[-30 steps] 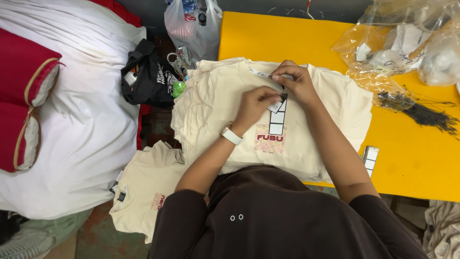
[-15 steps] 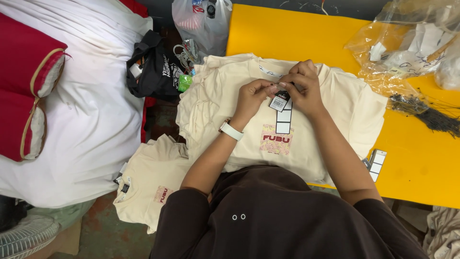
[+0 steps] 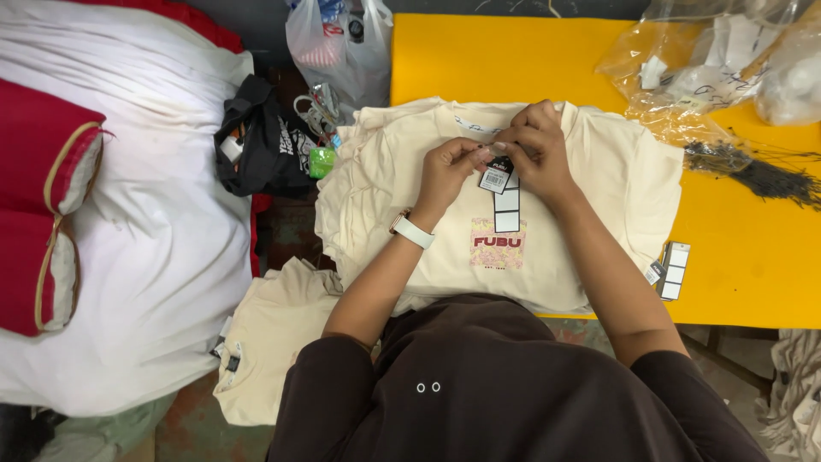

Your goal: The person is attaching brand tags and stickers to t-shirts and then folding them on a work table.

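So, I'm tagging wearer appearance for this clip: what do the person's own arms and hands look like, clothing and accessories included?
Both forearms are bare below dark brown sleeves pushed up to about the elbows. The left hand has a watch with a white strap at its wrist. The right hand is bare, with no glove; no ring can be made out.

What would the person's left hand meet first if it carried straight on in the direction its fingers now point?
The left hand points toward the right hand, so it would likely meet that hand's fingers at the hang tag both pinch, above the cream T-shirt. Depth is unclear.
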